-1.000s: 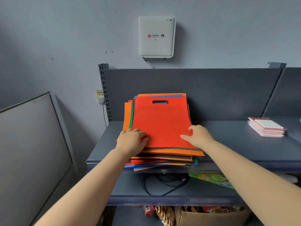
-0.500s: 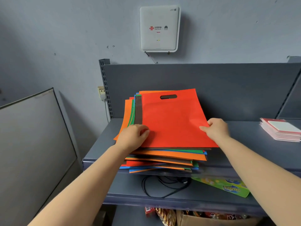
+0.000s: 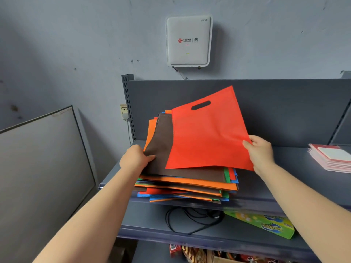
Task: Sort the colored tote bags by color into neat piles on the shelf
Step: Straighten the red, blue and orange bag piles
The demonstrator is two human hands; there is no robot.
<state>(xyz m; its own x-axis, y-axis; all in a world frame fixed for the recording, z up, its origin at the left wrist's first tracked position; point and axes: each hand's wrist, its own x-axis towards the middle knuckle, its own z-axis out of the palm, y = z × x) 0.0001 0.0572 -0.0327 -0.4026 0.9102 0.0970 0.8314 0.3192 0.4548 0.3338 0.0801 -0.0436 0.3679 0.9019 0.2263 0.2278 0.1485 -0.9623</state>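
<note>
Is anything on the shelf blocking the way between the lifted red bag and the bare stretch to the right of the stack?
Nothing visible does. The right hand pinches the red tote bag above the mixed stack. The shelf is bare up to the pink-and-white card pile at the far right.

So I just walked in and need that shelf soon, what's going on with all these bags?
A person is sorting a mixed stack of tote bags on the shelf. The right hand pinches the red bag by its edge, raised and tilted off the stack. The left hand holds the corner of the brown bag now on top. No sorted bag piles are visible yet; a stack of pink booklets sits to the right.
</note>
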